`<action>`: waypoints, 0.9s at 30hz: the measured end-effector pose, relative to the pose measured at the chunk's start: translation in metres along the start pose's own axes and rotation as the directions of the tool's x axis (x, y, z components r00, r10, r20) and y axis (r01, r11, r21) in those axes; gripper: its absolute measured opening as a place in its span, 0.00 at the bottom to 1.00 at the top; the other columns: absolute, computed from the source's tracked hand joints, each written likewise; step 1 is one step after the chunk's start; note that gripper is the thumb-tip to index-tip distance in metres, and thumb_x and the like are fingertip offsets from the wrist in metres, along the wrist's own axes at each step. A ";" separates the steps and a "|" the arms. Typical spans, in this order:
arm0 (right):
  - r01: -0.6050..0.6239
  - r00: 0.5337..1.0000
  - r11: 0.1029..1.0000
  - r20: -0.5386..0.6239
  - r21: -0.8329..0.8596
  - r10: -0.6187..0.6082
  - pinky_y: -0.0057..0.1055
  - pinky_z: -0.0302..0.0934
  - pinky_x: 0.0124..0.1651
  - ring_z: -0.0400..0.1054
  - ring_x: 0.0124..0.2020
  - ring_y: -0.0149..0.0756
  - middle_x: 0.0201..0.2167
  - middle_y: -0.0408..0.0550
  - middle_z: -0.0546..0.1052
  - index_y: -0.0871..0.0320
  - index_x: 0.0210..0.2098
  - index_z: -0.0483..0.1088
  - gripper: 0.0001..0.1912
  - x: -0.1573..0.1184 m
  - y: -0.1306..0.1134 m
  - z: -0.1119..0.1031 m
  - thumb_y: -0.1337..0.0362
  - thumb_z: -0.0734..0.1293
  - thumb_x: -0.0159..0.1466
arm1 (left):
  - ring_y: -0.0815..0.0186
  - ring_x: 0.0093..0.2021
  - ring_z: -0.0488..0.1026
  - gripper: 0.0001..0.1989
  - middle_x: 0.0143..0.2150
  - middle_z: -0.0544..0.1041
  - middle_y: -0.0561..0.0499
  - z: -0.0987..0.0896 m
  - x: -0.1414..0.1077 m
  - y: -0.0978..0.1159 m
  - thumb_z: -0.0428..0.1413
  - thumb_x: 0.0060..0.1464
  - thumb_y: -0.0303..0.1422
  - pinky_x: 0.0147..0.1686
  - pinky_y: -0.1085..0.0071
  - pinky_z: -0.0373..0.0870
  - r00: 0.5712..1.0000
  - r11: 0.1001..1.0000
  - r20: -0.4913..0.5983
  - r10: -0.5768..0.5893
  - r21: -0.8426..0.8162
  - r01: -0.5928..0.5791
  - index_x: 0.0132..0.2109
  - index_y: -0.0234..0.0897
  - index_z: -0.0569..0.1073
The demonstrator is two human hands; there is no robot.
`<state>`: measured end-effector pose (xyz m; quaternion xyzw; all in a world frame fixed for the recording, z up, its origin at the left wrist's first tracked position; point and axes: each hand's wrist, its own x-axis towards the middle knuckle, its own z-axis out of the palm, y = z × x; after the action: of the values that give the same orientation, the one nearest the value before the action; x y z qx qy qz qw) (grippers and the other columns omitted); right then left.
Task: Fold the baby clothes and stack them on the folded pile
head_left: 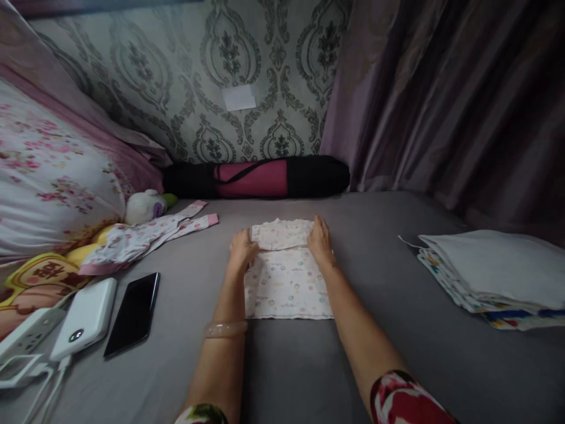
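Observation:
A small white garment with a faint coloured print [289, 285] lies flat on the grey bed sheet, its far part folded over toward me. My left hand [243, 248] is at the left edge of the folded part, fingers closed round the cloth's edge. At the right edge of the same fold, my right hand [320, 240] grips the cloth with its fingers together. A translucent bangle sits on my left wrist.
Left: small printed pants [145, 238], a black phone [133, 315], a white power bank [86, 318], a power strip [30, 335] with cables. Right: a stack of folded cloths [494, 268]. Behind: a black and red rolled bag [260, 178] against the wall.

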<state>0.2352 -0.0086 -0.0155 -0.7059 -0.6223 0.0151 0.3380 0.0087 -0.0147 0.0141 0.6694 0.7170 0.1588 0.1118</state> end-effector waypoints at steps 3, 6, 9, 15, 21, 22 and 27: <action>0.130 0.983 0.991 0.137 -0.042 -0.123 0.42 0.45 0.68 0.55 0.66 0.44 0.64 0.62 0.64 0.70 0.63 0.60 0.26 -0.008 -0.023 0.001 0.73 0.52 0.67 | 0.58 0.63 0.64 0.26 0.62 0.69 0.41 -0.006 0.007 0.015 0.46 0.56 0.24 0.59 0.65 0.62 0.995 0.995 -0.028 0.096 0.009 -0.096 0.62 0.33 0.65; 0.255 0.918 0.967 0.320 -0.023 -0.234 0.46 0.36 0.70 0.46 0.70 0.44 0.68 0.56 0.58 0.66 0.66 0.58 0.26 -0.019 -0.044 0.005 0.66 0.51 0.71 | 0.60 0.62 0.65 0.26 0.62 0.70 0.41 0.001 0.015 0.033 0.45 0.57 0.23 0.59 0.67 0.61 0.970 0.972 0.086 0.226 0.046 -0.231 0.62 0.32 0.66; 0.316 0.847 0.949 0.449 0.004 -0.284 0.45 0.34 0.71 0.42 0.71 0.43 0.70 0.53 0.55 0.66 0.67 0.55 0.27 -0.029 -0.055 0.008 0.63 0.49 0.72 | 0.57 0.65 0.62 0.23 0.63 0.68 0.38 0.018 0.020 0.039 0.44 0.60 0.24 0.62 0.61 0.57 0.934 0.929 0.118 0.337 0.120 -0.351 0.61 0.30 0.67; 0.324 0.821 0.946 0.502 -0.019 -0.271 0.39 0.33 0.71 0.42 0.71 0.39 0.70 0.50 0.53 0.65 0.69 0.53 0.29 -0.033 -0.053 0.014 0.61 0.48 0.72 | 0.52 0.70 0.52 0.28 0.69 0.57 0.34 0.047 0.022 0.016 0.37 0.68 0.40 0.66 0.56 0.50 0.957 0.935 0.077 0.279 0.208 -0.289 0.67 0.25 0.57; 0.223 0.886 0.966 0.441 -0.129 -0.146 0.42 0.33 0.70 0.42 0.71 0.41 0.71 0.52 0.52 0.67 0.69 0.52 0.30 -0.027 -0.039 0.015 0.59 0.49 0.71 | 0.50 0.71 0.47 0.33 0.72 0.53 0.37 0.053 0.024 0.005 0.34 0.67 0.45 0.67 0.55 0.48 0.980 0.960 0.070 0.187 0.197 -0.197 0.69 0.26 0.53; 0.196 0.899 0.968 0.424 -0.155 -0.114 0.43 0.33 0.70 0.42 0.71 0.42 0.71 0.53 0.52 0.68 0.69 0.52 0.30 -0.026 -0.036 0.014 0.59 0.49 0.71 | 0.50 0.71 0.48 0.33 0.72 0.52 0.37 0.053 0.024 0.006 0.34 0.67 0.46 0.67 0.55 0.48 0.981 0.963 0.070 0.179 0.194 -0.190 0.69 0.26 0.53; 0.084 0.941 0.966 0.337 -0.243 0.003 0.46 0.34 0.70 0.43 0.71 0.45 0.70 0.56 0.53 0.70 0.68 0.53 0.30 -0.022 -0.022 0.013 0.60 0.50 0.71 | 0.50 0.72 0.47 0.34 0.72 0.51 0.37 0.049 0.024 0.006 0.33 0.66 0.46 0.67 0.55 0.47 0.980 0.960 0.087 0.176 0.205 -0.191 0.69 0.26 0.53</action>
<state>0.2058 -0.0223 -0.0233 -0.7174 -0.6820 0.0479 0.1342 0.0311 0.0136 -0.0279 0.7462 0.6604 0.0680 0.0489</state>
